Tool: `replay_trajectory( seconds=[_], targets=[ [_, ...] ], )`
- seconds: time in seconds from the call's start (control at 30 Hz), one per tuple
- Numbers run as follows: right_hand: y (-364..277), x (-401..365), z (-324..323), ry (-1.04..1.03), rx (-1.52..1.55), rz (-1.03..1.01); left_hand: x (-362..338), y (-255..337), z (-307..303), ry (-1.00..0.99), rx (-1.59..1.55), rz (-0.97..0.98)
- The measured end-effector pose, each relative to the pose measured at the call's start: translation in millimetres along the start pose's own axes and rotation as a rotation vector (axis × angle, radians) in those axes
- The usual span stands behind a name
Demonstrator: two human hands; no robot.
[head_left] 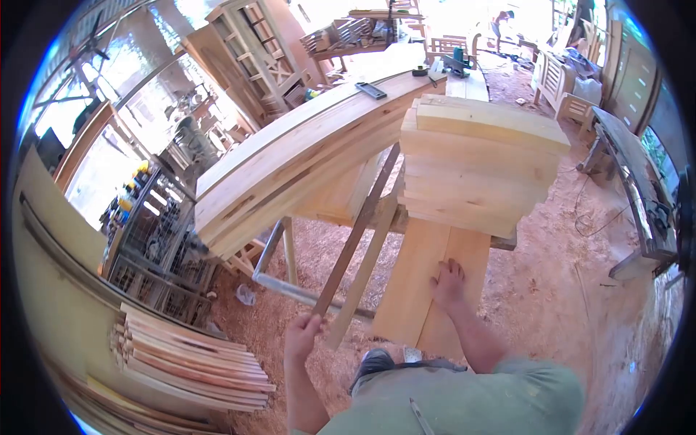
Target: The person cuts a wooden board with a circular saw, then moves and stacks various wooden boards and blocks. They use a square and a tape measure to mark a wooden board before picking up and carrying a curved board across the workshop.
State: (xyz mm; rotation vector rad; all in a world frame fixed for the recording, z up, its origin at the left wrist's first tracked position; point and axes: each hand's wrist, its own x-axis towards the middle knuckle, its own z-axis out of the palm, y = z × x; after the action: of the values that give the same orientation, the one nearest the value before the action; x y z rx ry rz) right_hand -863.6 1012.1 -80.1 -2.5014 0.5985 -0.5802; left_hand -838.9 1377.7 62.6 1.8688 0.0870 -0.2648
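Observation:
My left hand (pixel 303 336) is closed around the near end of a long dark wooden strip (pixel 355 235), which slopes up and away between two stacks of boards. Beside it, a second, lighter strip (pixel 370 268) runs roughly parallel. My right hand (pixel 449 284) lies with fingers apart on a pale wide board (pixel 409 279), close to a lengthwise seam. The far part of that board is hidden under a stack of thick planks (pixel 475 167). To the left stands a longer stack of planks (pixel 312 156).
A dark phone-like object (pixel 371 90) and a green power tool (pixel 457 62) lie further back. Wooden slats (pixel 196 359) are piled low at left. A workbench (pixel 638 181) stands at right. Shavings cover the floor (pixel 540 290). Another person (pixel 499 30) is far behind.

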Motion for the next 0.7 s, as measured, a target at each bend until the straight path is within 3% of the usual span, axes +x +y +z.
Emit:
replay_trajectory(
  seconds=[0.23, 0.3, 0.43, 0.5, 0.53, 0.67, 0.7],
  targets=[
    [0.8, 18.1, -7.0, 0.098, -0.118, 0.046, 189.3, 172.6, 65.0, 0.000, 0.189, 0.693],
    [-2.4, 13.8, -9.8, 0.095, -0.182, 0.075, 243.5, 218.9, 101.8, -0.118, 0.188, 0.850],
    [-10.8, 20.9, -15.4, 0.083, -0.212, 0.093, 351.9, 301.1, 196.0, -0.067, 0.215, 0.985],
    [-14.1, 18.4, -14.9, 0.083, -0.262, 0.128, 385.5, 348.4, 242.2, -0.155, 0.225, 0.960],
    [-14.9, 17.4, -15.1, 0.073, -0.235, 0.145, 411.8, 361.1, 268.1, -0.092, 0.277, 1.142],
    [-17.4, 15.4, -21.2, 0.022, -0.220, 0.186, 475.5, 390.1, 358.3, -0.095, 0.379, 1.270],
    [-15.9, 15.3, -21.3, 0.032, -0.240, 0.200, 494.7, 394.6, 377.7, -0.131, 0.464, 1.187]
  ],
)
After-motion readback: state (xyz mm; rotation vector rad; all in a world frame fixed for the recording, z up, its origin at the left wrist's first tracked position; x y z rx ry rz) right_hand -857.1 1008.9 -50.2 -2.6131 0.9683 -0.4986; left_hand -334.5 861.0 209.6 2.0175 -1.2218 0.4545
